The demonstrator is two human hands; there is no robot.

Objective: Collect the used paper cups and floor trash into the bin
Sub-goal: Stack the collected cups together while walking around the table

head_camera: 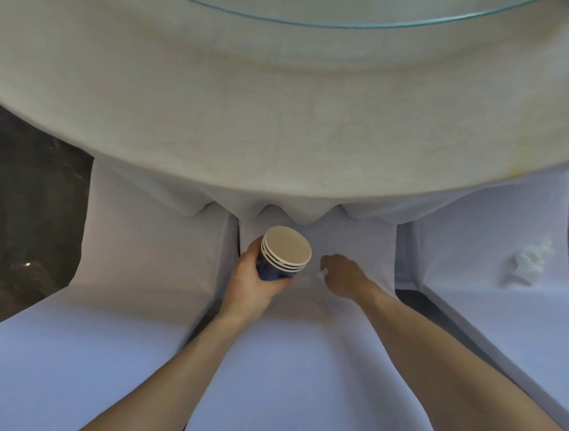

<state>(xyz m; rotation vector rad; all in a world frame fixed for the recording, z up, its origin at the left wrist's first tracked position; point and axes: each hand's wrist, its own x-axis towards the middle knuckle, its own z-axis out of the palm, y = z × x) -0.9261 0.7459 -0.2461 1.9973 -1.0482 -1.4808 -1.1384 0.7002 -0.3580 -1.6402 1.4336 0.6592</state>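
Observation:
My left hand (247, 282) grips a stack of nested paper cups (284, 252), blue on the outside with white rims, tilted so the open mouth faces up and toward me. Just to its right, my right hand (343, 274) reaches down onto the seat of a white-covered chair (283, 362) and pinches a small white scrap (321, 273) between its fingertips. A crumpled white tissue (528, 261) lies on the seat of the chair to the right. No bin is in view.
A round table with a cream cloth (272, 118) and a glass top (365, 3) fills the upper half, its hem hanging over the chairs. Another white-covered chair (131, 254) stands on the left. Dark floor (25, 210) shows at far left.

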